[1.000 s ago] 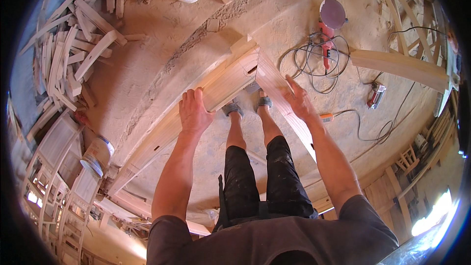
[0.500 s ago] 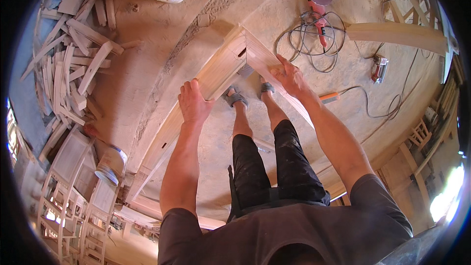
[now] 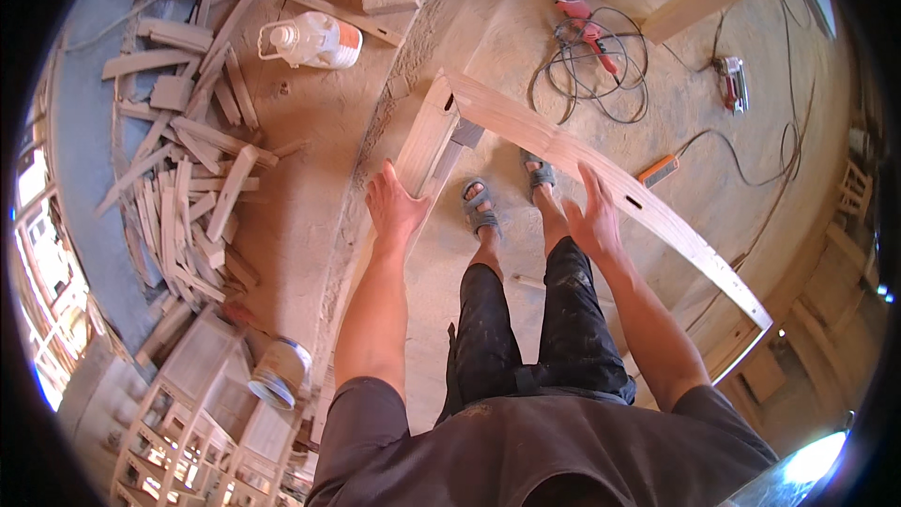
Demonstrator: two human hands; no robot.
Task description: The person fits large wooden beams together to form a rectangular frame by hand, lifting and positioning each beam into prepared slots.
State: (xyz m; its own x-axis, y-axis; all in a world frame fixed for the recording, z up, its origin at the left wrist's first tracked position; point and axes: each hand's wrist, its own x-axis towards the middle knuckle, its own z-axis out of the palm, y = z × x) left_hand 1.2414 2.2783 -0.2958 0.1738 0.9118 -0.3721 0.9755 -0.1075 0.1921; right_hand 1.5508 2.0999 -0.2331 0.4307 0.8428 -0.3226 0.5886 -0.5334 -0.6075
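A pale wooden frame (image 3: 554, 143) of joined beams stands in front of me, its corner pointing away and dark slots cut in its sides. My left hand (image 3: 396, 208) spans its left beam (image 3: 430, 136), thumb on the inner edge and fingers at the outer one. Beside the inner edge of the right, curved beam is my right hand (image 3: 595, 218), fingers spread and nothing in them. A small dark block (image 3: 466, 133) sits inside the corner. My sandalled feet are within the frame.
Scrap wood (image 3: 192, 197) is heaped at left, near a bucket (image 3: 280, 371) and wooden chairs or racks (image 3: 192, 394). A plastic jug (image 3: 319, 40) stands far left. Far right lie a red disc sander (image 3: 584, 23) with coiled cord, a corded power tool (image 3: 732, 84) and an orange-handled tool (image 3: 659, 170).
The frame has turned, its right beam swinging outward to the right. My right hand has come off that beam and opened. My view has shifted, and my left hand stays at the left beam.
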